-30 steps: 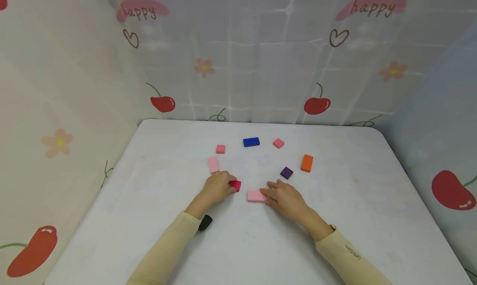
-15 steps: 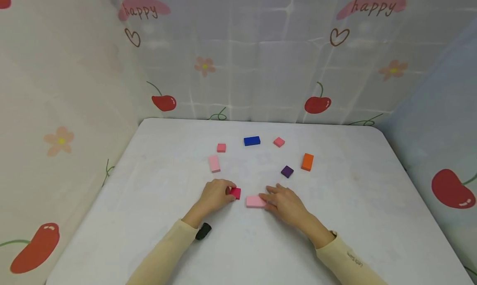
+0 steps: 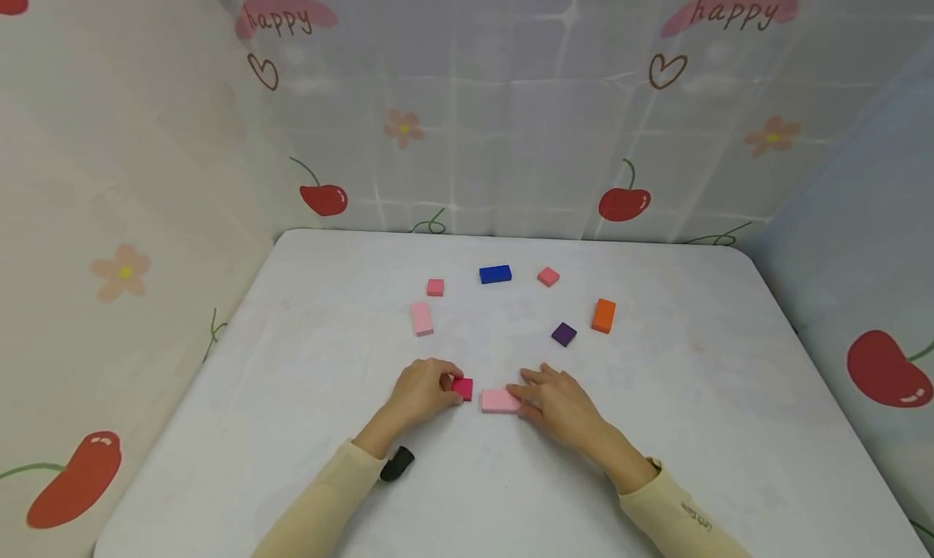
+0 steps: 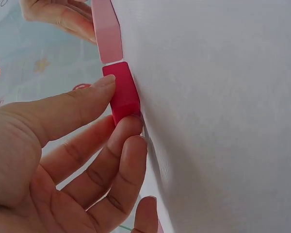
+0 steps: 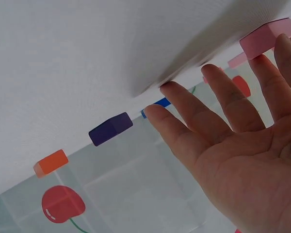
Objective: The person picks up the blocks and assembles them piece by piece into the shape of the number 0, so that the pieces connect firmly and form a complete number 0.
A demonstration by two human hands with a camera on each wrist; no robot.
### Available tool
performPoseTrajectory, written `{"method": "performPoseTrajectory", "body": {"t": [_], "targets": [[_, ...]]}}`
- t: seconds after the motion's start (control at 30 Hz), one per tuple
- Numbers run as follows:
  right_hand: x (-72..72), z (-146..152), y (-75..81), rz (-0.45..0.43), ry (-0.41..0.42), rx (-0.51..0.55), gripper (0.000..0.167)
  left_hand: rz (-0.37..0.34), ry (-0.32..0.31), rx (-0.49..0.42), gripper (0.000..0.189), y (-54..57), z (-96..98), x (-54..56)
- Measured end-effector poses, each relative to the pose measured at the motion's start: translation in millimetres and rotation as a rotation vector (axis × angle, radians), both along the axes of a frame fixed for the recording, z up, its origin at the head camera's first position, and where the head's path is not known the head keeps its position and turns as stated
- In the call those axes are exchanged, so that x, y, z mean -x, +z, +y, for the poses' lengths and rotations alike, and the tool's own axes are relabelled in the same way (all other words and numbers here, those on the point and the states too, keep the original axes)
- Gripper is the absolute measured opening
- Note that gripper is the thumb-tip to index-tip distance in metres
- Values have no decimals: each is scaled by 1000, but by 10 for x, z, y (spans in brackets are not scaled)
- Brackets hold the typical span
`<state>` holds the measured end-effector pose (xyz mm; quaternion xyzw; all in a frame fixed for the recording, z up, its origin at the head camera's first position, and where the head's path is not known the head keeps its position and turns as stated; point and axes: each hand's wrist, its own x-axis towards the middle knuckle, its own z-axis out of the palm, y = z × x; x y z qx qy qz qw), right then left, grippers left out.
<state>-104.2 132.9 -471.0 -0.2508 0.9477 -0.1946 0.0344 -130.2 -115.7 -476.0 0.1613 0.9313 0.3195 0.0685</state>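
Pinches a red block (image 3: 464,389) between thumb and fingertips of the left hand (image 3: 419,392), low at the white table (image 3: 292,363), with a pale pink block (image 3: 422,319) and a small pink cube (image 3: 435,287) lying beyond that hand. Grips, just right of the red block and across a narrow gap, the right end of a long pink block (image 3: 498,401) between thumb and forefinger of the right hand (image 3: 560,410), other fingers spread, with a blue block (image 3: 495,274) far behind. Has, farther right, a coral block (image 3: 549,276) at the back, a purple block (image 3: 564,335) near the right fingertips and an orange block (image 3: 603,315) outermost.
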Motion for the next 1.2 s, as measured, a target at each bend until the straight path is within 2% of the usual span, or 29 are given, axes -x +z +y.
{"method": "performPoseTrajectory", "body": {"t": [0.47,1.2], "targets": [[-59,-34,-19,-11,-9,1,36,-46,-3,-61,24,-11,8,-42],[-69,-44,-1,5,0,-10,35,-87,-7,-33,25,15,72,-39]]}}
